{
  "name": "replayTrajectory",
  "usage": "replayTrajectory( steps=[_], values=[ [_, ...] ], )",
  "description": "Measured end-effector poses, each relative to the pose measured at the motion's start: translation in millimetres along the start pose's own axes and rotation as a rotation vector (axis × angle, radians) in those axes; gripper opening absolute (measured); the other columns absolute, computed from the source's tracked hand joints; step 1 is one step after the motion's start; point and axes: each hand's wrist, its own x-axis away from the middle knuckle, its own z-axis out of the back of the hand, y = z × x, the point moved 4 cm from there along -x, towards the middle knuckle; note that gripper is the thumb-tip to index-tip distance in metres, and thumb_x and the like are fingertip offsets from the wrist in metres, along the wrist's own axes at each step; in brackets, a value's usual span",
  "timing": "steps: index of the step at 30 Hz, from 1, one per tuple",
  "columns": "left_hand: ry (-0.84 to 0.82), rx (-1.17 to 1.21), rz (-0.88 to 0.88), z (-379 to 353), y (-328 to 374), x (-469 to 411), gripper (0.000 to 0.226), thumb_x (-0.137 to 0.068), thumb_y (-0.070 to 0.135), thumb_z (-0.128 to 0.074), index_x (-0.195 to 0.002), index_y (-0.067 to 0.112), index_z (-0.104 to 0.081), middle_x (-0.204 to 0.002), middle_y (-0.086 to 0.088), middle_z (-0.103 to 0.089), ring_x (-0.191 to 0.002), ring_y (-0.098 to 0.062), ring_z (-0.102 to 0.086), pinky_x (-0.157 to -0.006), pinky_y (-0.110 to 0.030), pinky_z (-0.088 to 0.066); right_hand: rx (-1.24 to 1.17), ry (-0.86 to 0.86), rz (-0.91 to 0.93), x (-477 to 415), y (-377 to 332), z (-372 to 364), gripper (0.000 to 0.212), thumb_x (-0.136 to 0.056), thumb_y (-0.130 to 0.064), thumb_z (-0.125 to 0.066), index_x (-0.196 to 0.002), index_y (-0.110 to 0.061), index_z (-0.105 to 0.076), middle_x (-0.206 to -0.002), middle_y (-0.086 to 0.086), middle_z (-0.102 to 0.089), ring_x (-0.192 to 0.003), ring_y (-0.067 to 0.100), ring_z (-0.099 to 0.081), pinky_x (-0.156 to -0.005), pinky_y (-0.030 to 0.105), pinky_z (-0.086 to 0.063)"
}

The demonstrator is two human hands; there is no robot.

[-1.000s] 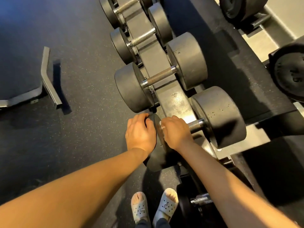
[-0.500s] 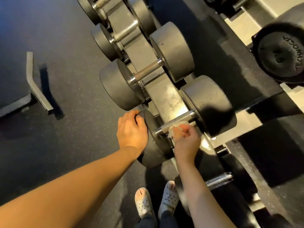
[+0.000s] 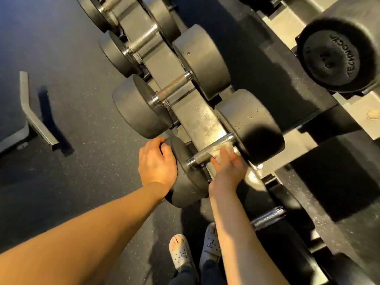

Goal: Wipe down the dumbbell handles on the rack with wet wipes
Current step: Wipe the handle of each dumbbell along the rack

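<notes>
Head view, looking down along a dumbbell rack (image 3: pixel 198 118) that runs from lower right to upper left. The nearest dumbbell (image 3: pixel 251 124) on the upper tier lies across the rack rail with its knurled steel handle (image 3: pixel 205 154) exposed between two dark round heads. The left hand (image 3: pixel 157 163) rests on the outer face of the near head, its fingers curled over the head's upper edge. The right hand (image 3: pixel 228 169) reaches to the handle from below and holds a white wet wipe (image 3: pixel 221 150) against the half of the handle nearer the far head. The thumb and fingers close loosely about the wipe, and motion blur hides the exact grip. Beyond it, three more dumbbells (image 3: pixel 170 90) sit on the same rail, each parallel to the first. A further handle (image 3: pixel 267 218) shows on the tier below, to the right of the right forearm. A second rack (image 3: pixel 308 23) at upper right carries a black head with raised lettering (image 3: pixel 337 56). The floor (image 3: pixel 86 124) is dark speckled rubber. Grey perforated sandals (image 3: pixel 181 254) appear at the bottom edge, and a grey metal foot (image 3: pixel 35 116) lies at left.
</notes>
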Motion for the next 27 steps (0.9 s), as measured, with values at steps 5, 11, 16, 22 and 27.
replayTrajectory(
  steps=[5,11,16,22,27],
  values=[
    [0.000,-0.017,0.016,0,1,0,0.035,-0.105,0.024,-0.040,-0.129,0.017,-0.064,-0.126,-0.007,-0.065,-0.119,-0.029,-0.053,-0.097,-0.043,-0.044,0.562,-0.289,0.110,14,27,-3,0.013,-0.087,-0.007,-0.076,-0.100,-0.008,-0.074,-0.090,0.000,-0.075,-0.084,0.007,-0.071,-0.068,0.014,-0.053],
    [-0.003,-0.003,-0.001,0,0,-1,0.033,-0.104,0.025,-0.040,-0.124,0.018,-0.065,-0.120,-0.006,-0.067,-0.114,-0.029,-0.056,-0.092,-0.044,-0.048,0.180,-0.032,-0.078,-9,-5,8,0.008,-0.090,-0.009,-0.073,-0.096,-0.012,-0.070,-0.102,0.006,-0.071,-0.087,0.019,-0.067,-0.076,0.030,-0.057],
    [-0.009,-0.011,0.018,-2,-2,-1,0.033,-0.104,0.024,-0.040,-0.125,0.020,-0.065,-0.124,-0.003,-0.065,-0.117,-0.026,-0.050,-0.087,-0.034,-0.036,-0.119,0.068,-0.200,-8,-7,0,0.034,-0.091,-0.023,-0.075,-0.122,-0.010,-0.069,-0.112,0.009,-0.073,-0.096,0.018,-0.072,-0.079,0.027,-0.060],
    [-0.020,-0.019,0.018,0,-1,2,0.034,-0.106,0.025,-0.039,-0.131,0.020,-0.061,-0.128,0.001,-0.062,-0.121,-0.019,-0.045,-0.088,-0.027,-0.031,-0.029,0.014,-0.136,-6,-9,3,0.043,-0.090,-0.043,-0.075,-0.119,-0.012,-0.068,-0.103,0.003,-0.073,-0.085,0.013,-0.071,-0.074,0.024,-0.057],
    [-0.021,-0.010,0.013,0,-2,2,0.034,-0.106,0.026,-0.039,-0.131,0.020,-0.061,-0.127,0.001,-0.063,-0.121,-0.018,-0.045,-0.093,-0.032,-0.037,0.164,0.024,-0.015,-6,-8,-3,0.020,-0.099,-0.031,-0.065,-0.104,-0.012,-0.062,-0.077,-0.003,-0.065,-0.059,0.003,-0.056,-0.056,0.017,-0.050]
  ],
)
